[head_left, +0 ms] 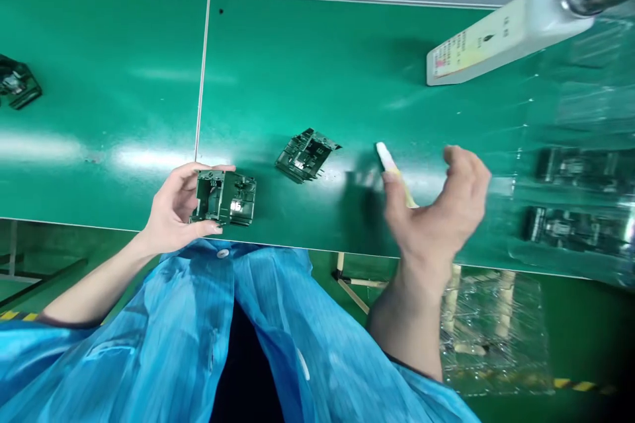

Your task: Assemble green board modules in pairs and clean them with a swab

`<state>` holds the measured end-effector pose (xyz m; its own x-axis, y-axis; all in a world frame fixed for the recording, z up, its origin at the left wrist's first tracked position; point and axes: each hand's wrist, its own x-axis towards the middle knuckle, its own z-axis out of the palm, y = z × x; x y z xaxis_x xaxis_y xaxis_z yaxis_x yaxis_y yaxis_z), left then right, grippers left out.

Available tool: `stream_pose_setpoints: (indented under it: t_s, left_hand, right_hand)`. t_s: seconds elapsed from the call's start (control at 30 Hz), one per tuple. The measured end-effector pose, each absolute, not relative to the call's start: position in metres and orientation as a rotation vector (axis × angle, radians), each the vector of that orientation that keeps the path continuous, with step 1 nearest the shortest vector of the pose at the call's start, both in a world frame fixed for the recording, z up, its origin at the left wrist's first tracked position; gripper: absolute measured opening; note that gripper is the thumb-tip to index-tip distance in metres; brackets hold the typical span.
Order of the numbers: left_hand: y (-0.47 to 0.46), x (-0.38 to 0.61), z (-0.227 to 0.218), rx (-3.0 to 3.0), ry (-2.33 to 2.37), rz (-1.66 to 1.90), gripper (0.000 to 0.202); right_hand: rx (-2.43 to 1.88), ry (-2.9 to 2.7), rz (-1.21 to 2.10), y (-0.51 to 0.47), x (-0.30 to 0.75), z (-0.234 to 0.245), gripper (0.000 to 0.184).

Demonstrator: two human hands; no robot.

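My left hand (173,205) is closed around a black plastic housing (218,198), with fingers at its far edge and thumb along its near edge. The housing has open cavities and sits over the front part of the green table. My right hand (436,205) is open, thumb and fingers spread apart. Behind its thumb shows a slim white and yellow stick-like item (384,155), partly hidden by the hand; its exact kind is unclear. A second black plastic housing (307,155) with thin prongs lies tilted on the table between my hands.
A white bottle (486,39) with a metal top stands at the back right. Several black parts (580,228) lie at the right in clear plastic. Another black part (17,82) is at the far left. The green table (297,66) has a seam and a front edge.
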<state>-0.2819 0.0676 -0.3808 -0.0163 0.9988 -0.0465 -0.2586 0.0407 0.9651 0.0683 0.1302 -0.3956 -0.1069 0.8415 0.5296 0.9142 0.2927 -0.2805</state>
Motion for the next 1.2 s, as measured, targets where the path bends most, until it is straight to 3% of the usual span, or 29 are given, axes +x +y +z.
stream_pose_setpoints:
  t_s: [0.1,0.2,0.43,0.57,0.67,0.87,1.2]
  left_hand:
    - [0.067,-0.282,-0.382,0.991,1.051,1.285,0.062]
    - [0.065,-0.283,-0.383,1.036,1.036,1.292,0.062]
    - [0.063,-0.277,-0.383,1.069,1.143,1.404,0.061]
    - [0.065,-0.271,-0.385,1.132,1.318,1.559,0.062]
    - [0.065,-0.267,-0.390,1.228,1.372,1.636,0.060]
    - [0.065,-0.269,-0.405,1.441,1.606,1.763,0.073]
    - [0.063,-0.271,-0.402,1.599,1.519,1.718,0.060]
  right_hand:
    - [-1.788,-2.006,-0.299,0.126,0.098,-0.407,0.047]
    - [-1.886,-1.973,-0.156,0.120,0.102,-0.408,0.032]
    - [-1.749,-1.715,-0.071,0.075,0.029,-0.356,0.020]
    - [-1.262,-2.070,0.352,0.031,-0.038,-0.327,0.030]
    - [-1.028,-2.217,0.456,0.020,-0.071,-0.323,0.036]
    - [-1.040,-2.307,0.313,0.027,-0.095,-0.329,0.032]
    - [-0.950,-2.243,0.146,0.029,-0.117,-0.320,0.023]
